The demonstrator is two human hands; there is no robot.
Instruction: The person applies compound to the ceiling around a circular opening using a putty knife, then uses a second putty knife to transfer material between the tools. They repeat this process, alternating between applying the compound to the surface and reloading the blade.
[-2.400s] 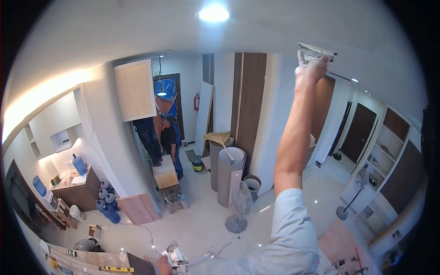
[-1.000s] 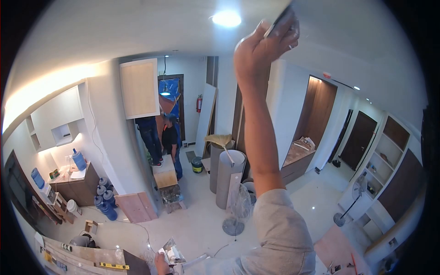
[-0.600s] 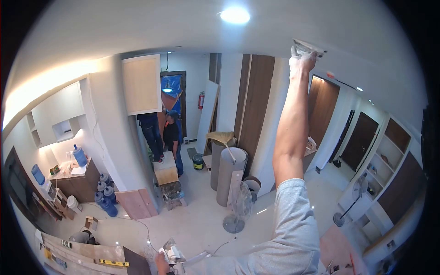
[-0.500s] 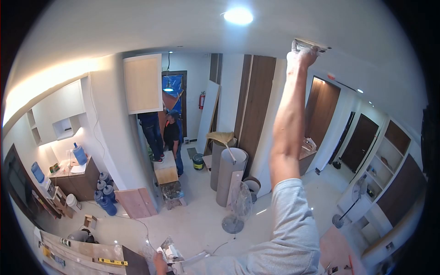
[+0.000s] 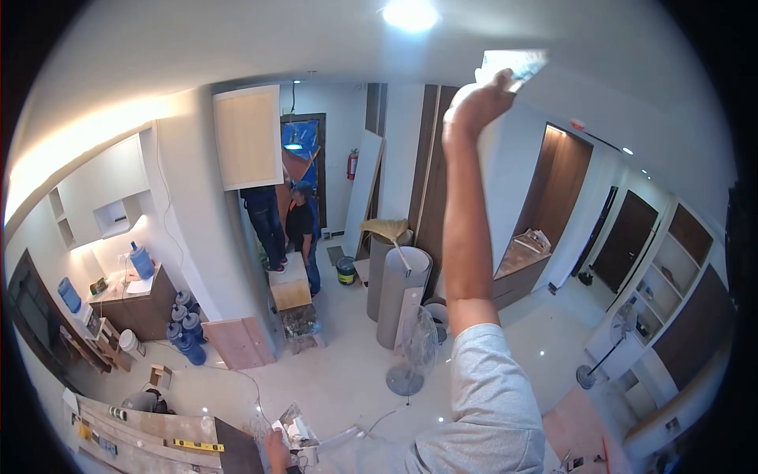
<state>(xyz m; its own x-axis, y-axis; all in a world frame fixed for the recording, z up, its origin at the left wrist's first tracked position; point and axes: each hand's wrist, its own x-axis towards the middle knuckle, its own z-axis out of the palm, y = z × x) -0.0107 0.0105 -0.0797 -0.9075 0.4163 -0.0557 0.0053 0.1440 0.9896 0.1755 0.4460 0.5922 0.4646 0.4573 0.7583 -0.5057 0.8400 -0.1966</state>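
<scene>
My right hand is raised overhead at the end of an outstretched arm, its fingers closed round a wide putty knife. The blade lies flat near the white ceiling and is blurred by motion. Low in the view, my left hand grips a flat plate with lumps of white putty on it; part of that hand is cut off by the lower edge.
Below stand a fan, large grey rolls and a bench with a yellow level. Two people work by a cabinet; one stands on a wooden box. A ceiling light shines above.
My right hand has swept to the left with the putty knife, whose blade has turned and shows more of its face. My left hand keeps the plate in nearly the same place.
</scene>
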